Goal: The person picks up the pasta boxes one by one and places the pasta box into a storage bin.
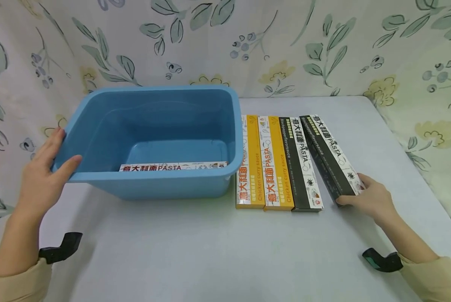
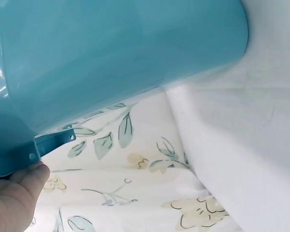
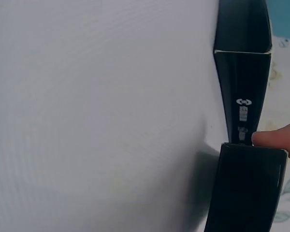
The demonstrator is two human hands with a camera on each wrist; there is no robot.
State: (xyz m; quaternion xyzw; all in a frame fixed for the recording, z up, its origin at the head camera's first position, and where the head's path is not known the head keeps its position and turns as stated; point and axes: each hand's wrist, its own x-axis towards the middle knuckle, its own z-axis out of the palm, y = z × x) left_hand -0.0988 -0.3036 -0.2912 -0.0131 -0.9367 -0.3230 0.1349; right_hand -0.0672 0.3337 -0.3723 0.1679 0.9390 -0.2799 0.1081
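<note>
My left hand (image 1: 44, 167) grips the left rim of a blue plastic tub (image 1: 161, 186), thumb over the rim. In the left wrist view its fingers (image 2: 31, 181) curl under the rim. Inside the tub lies a pasta box (image 1: 172, 166), partly hidden by the front wall. My right hand (image 1: 372, 199) holds the near end of a black-and-white pasta box (image 1: 333, 155), thumb on its left side and fingers on its right. That box slants beside another black pasta box (image 1: 302, 167). In the right wrist view the held box's dark end (image 3: 246, 188) shows up close.
Two yellow pasta boxes (image 1: 252, 167) lie side by side between the tub and the black boxes. Everything stands on a white table (image 1: 210, 247). A floral curtain (image 1: 278, 50) hangs behind and around it.
</note>
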